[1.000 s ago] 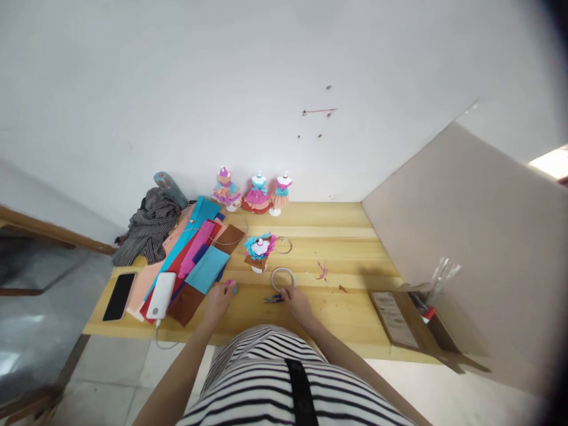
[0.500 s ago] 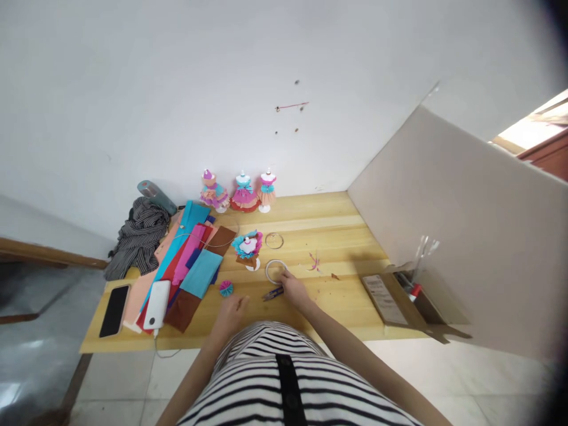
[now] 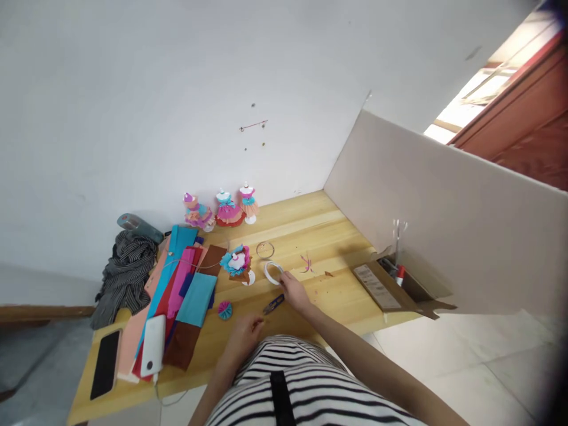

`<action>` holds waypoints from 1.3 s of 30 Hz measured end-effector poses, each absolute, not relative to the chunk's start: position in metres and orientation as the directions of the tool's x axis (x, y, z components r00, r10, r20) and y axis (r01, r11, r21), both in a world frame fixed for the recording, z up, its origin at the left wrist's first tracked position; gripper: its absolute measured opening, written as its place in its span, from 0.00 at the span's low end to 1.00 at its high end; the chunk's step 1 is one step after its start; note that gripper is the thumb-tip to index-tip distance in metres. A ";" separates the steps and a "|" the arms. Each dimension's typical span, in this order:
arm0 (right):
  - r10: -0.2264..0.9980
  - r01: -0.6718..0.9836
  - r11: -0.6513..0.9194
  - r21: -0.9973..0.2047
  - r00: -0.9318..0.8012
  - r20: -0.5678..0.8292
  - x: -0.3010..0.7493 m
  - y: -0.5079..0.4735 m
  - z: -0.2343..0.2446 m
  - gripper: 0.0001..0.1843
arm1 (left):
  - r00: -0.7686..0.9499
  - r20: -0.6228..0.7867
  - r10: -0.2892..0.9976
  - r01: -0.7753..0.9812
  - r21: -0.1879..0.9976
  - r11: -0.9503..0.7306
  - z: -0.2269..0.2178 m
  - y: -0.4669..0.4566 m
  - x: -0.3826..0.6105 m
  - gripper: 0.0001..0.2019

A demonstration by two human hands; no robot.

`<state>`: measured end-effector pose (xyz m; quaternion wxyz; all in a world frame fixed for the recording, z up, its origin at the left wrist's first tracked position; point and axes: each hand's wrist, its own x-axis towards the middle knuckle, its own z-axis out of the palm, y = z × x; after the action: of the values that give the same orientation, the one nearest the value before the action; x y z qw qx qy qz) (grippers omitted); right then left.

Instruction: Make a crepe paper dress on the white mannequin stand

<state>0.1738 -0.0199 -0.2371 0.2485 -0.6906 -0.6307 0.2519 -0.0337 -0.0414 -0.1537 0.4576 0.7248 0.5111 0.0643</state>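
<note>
My right hand [image 3: 293,291] is closed on the near right side of a thin white ring that looks like a roll of tape [image 3: 267,273], one edge tilted up off the table. Just below it lie dark thread snips [image 3: 273,304]. Closer to the table's front edge, my left hand [image 3: 247,332] has its fingers curled together; whatever they may hold is hidden. Left of the snips rests a pleated pink and blue paper rosette [image 3: 225,310]. Beyond it, a small dress form [image 3: 237,260] wears ruffled blue, pink and brown paper.
Three dressed mini forms [image 3: 227,210] stand against the wall. Coloured crepe paper sheets [image 3: 205,291], a white power bank [image 3: 153,346] with a cable and a phone [image 3: 105,363] occupy the left. A thin ring [image 3: 265,250] and scraps lie mid-table; a cardboard box [image 3: 385,291] is at right.
My right hand has tipped the tape roll up from lying nearly flat. My left hand has shifted right, closer to the snips. The view has swung right.
</note>
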 end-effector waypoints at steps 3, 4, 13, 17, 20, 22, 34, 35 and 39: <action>0.970 0.669 -0.003 -0.743 0.181 0.159 0.175 -0.026 -0.189 0.10 | 0.510 -0.320 0.799 0.617 0.783 -0.081 -0.113 -0.031 -0.026 0.14; 0.954 0.651 0.044 -0.758 0.198 0.225 0.178 -0.027 -0.168 0.10 | 0.527 -0.258 0.809 0.532 0.843 -0.078 -0.093 -0.027 -0.024 0.14; 0.431 0.668 0.671 -0.322 0.002 0.903 0.217 -0.001 0.008 0.14 | 0.451 -0.075 0.890 -0.022 0.995 0.095 0.084 0.027 0.017 0.19; 0.389 0.669 0.710 -0.221 -0.111 0.914 0.218 0.006 0.022 0.18 | 0.568 -0.023 0.822 -0.119 0.987 0.109 0.103 0.039 0.045 0.20; 0.586 0.534 0.699 -0.476 -0.046 0.809 0.215 -0.004 0.024 0.22 | 0.592 0.030 0.806 -0.072 0.997 0.015 0.099 0.038 0.055 0.14; 0.760 0.232 0.613 -0.755 0.090 0.644 0.213 -0.012 0.030 0.20 | 0.622 0.106 0.776 0.024 0.988 -0.153 0.097 0.035 0.056 0.09; 0.955 -0.794 0.289 -0.535 0.275 0.108 0.207 -0.021 0.071 0.10 | 0.508 0.465 0.725 0.138 0.787 -0.602 0.093 0.035 0.052 0.17; 0.939 -0.762 0.336 -0.553 0.321 0.127 0.205 -0.021 0.072 0.10 | 0.436 0.497 0.750 0.137 0.787 -0.601 0.093 0.033 0.052 0.15; 0.884 -0.642 0.450 -0.620 0.419 0.208 0.196 -0.022 0.073 0.10 | 0.382 0.528 0.758 0.169 0.767 -0.619 0.094 0.023 0.061 0.06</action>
<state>0.1957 -0.0224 0.0728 0.8103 -0.2302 -0.2621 0.4709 0.0612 0.0226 0.0936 0.3155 0.7691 0.3016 0.4669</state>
